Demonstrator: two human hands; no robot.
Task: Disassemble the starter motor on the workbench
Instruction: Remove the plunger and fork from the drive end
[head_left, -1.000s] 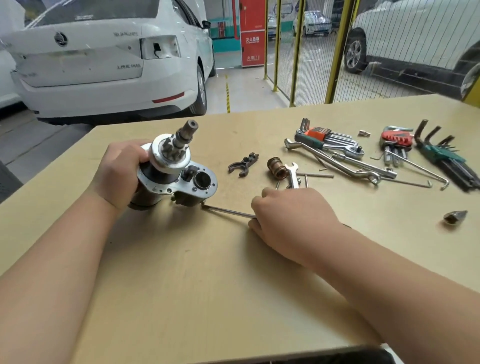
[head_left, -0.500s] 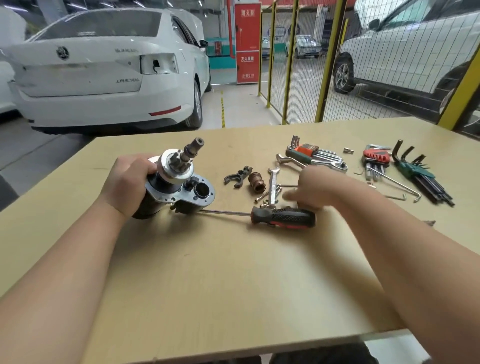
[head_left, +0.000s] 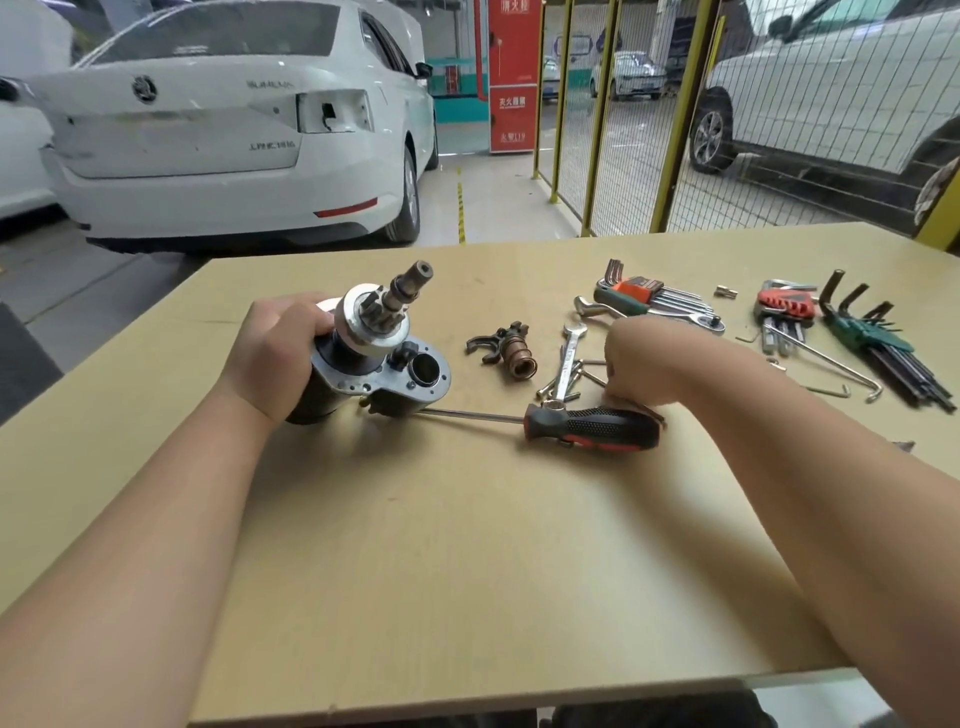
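The starter motor (head_left: 374, 353) lies tilted on the workbench (head_left: 467, 545), its pinion shaft pointing up and away from me. My left hand (head_left: 275, 353) grips its dark body from the left. A black and red screwdriver (head_left: 592, 428) lies on the bench with its tip against the motor's housing. My right hand (head_left: 639, 358) hovers just behind the screwdriver handle, knuckles towards me. Its fingers curl down onto a small pile of bolts and thin keys (head_left: 587, 371), and they hide what they touch. A black shift fork (head_left: 488, 343) and a copper plunger (head_left: 519, 356) lie beside the motor.
An open-end wrench (head_left: 569, 358) lies left of my right hand. Behind it are a ratchet (head_left: 675, 312), an orange hex key set (head_left: 641, 291), a red set (head_left: 784, 304), a green set (head_left: 878, 332) and a long L-key (head_left: 826, 361). Cars and a yellow fence stand beyond the bench.
My right hand let go of the screwdriver, which now lies on the bench, and moved back and right to the loose bolts. My left hand kept its grip on the motor.
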